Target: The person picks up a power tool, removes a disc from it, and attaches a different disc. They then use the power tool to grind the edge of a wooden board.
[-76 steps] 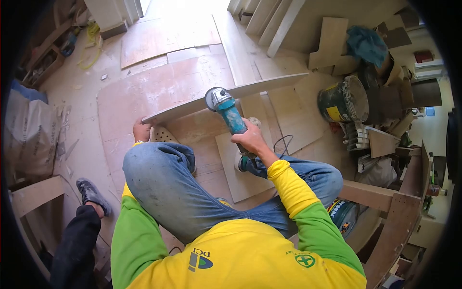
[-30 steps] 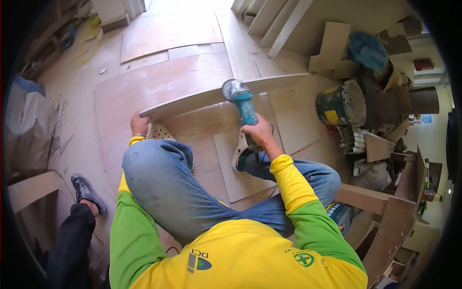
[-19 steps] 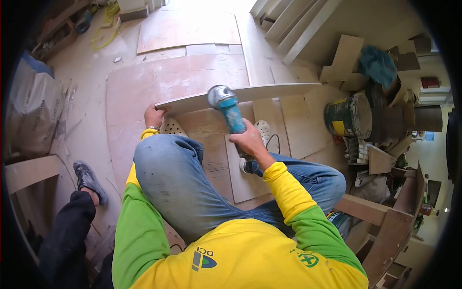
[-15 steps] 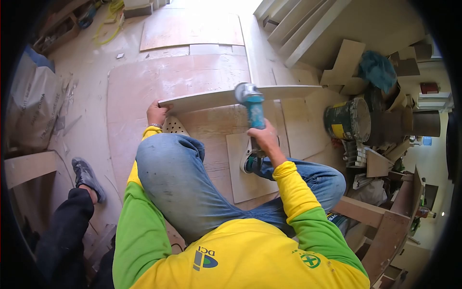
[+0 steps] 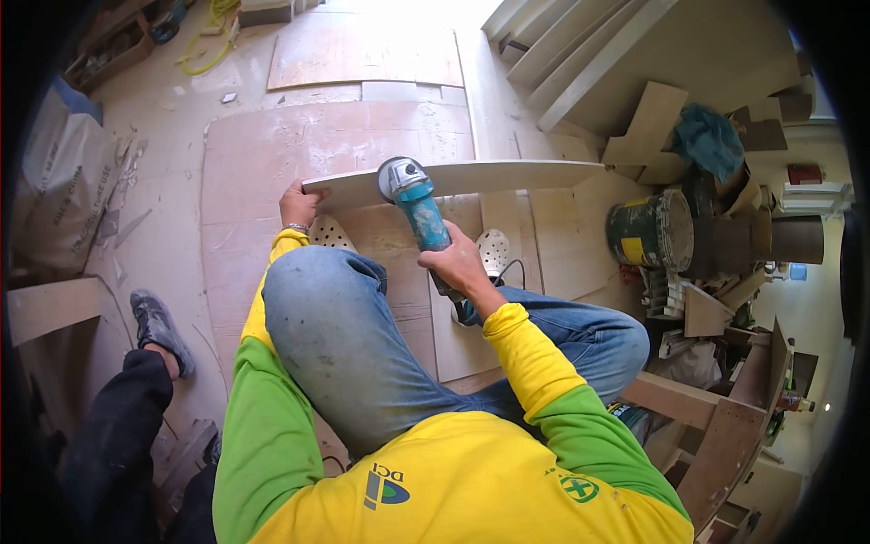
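Observation:
A long pale wooden board (image 5: 507,174) stands on edge across the plywood floor in front of me. My left hand (image 5: 299,204) grips its left end. In my right hand (image 5: 458,265) is a teal angle grinder (image 5: 419,208), whose round grey head rests against the board's top edge a little left of the middle. My raised left knee in blue jeans (image 5: 322,317) fills the middle of the view and hides the lower part of my left arm. A white perforated shoe (image 5: 494,249) shows beside the grinder's handle.
A paint bucket (image 5: 648,231) lies on its side at the right among wood offcuts and a teal cloth (image 5: 711,136). Planks lean at the back right. Another person's dark-trousered leg and shoe (image 5: 159,322) are at the left. A white sack (image 5: 63,190) stands at the far left.
The grinder has slid back and forth along the board's edge; half a second ago it was further right, now it sits nearer the left end. My left hand has stayed on the board's end.

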Tool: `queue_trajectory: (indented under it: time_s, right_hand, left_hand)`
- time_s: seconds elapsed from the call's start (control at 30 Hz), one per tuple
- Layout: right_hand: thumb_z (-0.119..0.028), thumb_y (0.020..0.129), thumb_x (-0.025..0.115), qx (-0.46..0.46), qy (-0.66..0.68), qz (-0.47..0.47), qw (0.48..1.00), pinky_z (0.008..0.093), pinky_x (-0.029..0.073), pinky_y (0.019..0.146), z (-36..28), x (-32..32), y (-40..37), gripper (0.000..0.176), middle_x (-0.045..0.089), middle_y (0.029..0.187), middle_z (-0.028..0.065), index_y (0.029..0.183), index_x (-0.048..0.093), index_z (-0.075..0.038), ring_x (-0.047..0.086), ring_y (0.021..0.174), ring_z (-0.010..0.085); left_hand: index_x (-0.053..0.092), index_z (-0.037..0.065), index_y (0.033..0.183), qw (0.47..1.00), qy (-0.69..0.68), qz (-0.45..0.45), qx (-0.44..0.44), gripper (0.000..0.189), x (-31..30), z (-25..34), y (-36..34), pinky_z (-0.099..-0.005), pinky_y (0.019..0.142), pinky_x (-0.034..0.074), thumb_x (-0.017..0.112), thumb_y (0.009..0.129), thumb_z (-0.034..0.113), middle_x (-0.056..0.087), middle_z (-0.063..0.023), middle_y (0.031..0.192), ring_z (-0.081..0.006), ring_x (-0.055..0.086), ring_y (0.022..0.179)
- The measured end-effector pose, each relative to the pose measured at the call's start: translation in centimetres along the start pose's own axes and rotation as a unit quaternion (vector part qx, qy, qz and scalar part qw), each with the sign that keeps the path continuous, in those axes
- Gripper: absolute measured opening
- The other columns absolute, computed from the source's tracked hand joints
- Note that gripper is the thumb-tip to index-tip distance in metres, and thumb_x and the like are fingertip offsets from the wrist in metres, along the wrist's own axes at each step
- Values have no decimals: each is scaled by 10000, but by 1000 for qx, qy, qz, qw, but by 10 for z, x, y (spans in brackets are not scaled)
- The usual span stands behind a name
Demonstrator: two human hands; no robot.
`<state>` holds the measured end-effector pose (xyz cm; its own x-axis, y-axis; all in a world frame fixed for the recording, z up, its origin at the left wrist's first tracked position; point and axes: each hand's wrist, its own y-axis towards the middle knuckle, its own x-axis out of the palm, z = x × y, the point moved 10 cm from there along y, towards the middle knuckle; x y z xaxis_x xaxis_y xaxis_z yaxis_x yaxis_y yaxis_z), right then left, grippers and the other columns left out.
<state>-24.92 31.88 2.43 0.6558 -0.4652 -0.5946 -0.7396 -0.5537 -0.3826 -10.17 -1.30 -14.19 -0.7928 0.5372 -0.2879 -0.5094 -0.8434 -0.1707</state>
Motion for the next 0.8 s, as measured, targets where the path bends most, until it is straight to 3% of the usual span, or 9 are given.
queue_trajectory:
  time_s: [0.1, 0.17, 0.2, 0.37, 0.47, 0.6, 0.67, 0.8]
  right_hand:
    - [-304, 669, 773, -6, 5, 21, 1000, 385, 538, 882, 6, -20, 2, 690, 712, 1054, 202, 1283, 620, -29, 692, 949, 325]
    - [-289, 665, 778, 40, -14, 57, 997, 379, 541, 857, 22, -50, 4, 650, 714, 1001, 174, 1244, 635, -30, 689, 920, 309]
    - [-273, 669, 783, 57, 19, 84, 995, 366, 544, 804, 65, -58, 21, 590, 708, 951, 141, 1186, 650, -23, 680, 862, 267]
    - [-270, 682, 781, 103, 78, 88, 988, 347, 540, 737, 58, -100, 10, 529, 703, 934, 123, 1124, 657, -6, 669, 803, 217]
    - [-273, 681, 783, 85, 51, 47, 994, 351, 540, 758, 57, -76, 16, 527, 702, 931, 126, 1118, 658, -6, 671, 822, 224]
    - [-290, 675, 789, 31, -21, -3, 999, 354, 536, 827, -22, -28, -2, 627, 708, 991, 148, 1213, 644, -2, 673, 888, 242]
    - [-327, 664, 784, 17, -32, -34, 999, 370, 538, 883, -29, 2, 4, 735, 715, 1066, 193, 1302, 616, -4, 690, 959, 303]
    - [-329, 653, 777, 2, -41, -64, 997, 391, 535, 914, -58, 41, 7, 759, 717, 1099, 216, 1323, 608, -18, 697, 1001, 340]
  left_hand:
    - [751, 69, 988, 1000, 17, 4, 0, 292, 1, -2, 2, -330, 743, 557, 880, 758, 193, 776, -76, 891, -161, 709, 784]
    - [751, 70, 989, 1000, 26, 11, -1, 290, 0, -1, 1, -332, 745, 557, 879, 759, 192, 776, -78, 891, -166, 712, 785]
    - [751, 72, 991, 1000, 20, 10, -7, 284, 0, 3, -2, -333, 747, 558, 875, 761, 184, 776, -77, 894, -166, 712, 790]
    - [751, 79, 1003, 1000, -12, 9, -11, 271, 0, -8, -3, -333, 754, 558, 860, 768, 158, 776, -76, 910, -164, 711, 809]
    - [736, 56, 1027, 999, 33, 14, -10, 230, -5, 0, -9, -303, 767, 555, 819, 814, 84, 774, -64, 936, -126, 698, 834]
    - [745, 73, 1042, 1000, -3, -16, -11, 241, 0, 0, -6, -313, 784, 555, 792, 806, 68, 779, -77, 937, -155, 714, 833]
    - [744, 68, 1042, 1000, 4, -21, -20, 238, -2, 6, -8, -310, 785, 556, 783, 808, 54, 780, -77, 939, -154, 715, 836]
    - [746, 71, 1053, 1000, -15, -21, -17, 255, -1, -1, -4, -312, 786, 559, 779, 802, 40, 781, -78, 941, -153, 719, 836]
